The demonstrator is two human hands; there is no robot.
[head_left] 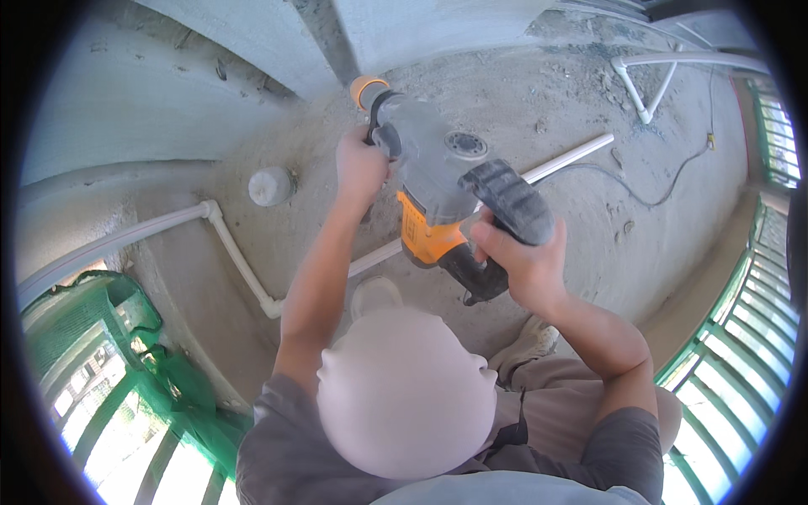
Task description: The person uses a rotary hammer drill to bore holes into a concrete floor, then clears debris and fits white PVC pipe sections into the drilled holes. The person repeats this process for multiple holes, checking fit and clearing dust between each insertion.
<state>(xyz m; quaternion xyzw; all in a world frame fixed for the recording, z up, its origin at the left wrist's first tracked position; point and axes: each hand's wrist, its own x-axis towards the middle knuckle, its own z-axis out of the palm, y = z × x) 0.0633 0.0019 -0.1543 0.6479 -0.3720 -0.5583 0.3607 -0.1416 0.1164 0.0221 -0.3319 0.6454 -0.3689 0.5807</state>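
Orange and grey, the power drill [433,181] is at twelve o'clock, nose toward the wall [429,38] at eleven. Left hand [362,172] grips its front, right hand [534,261] its rear; grit dots the floor [572,202], but what's finished or left, I cannot tell.

The grey-and-orange power drill [433,177] covers part of a straight white plastic pipe [572,158] and one stretch of a thin dark cable [652,203]. Marks on its orange casing are too blurred to read; whether its collar holds a bit cannot be told. Some fingers of the left hand [364,171] and right hand [532,263] are hidden. The picture's rim cuts off the green slatted railing [730,337].
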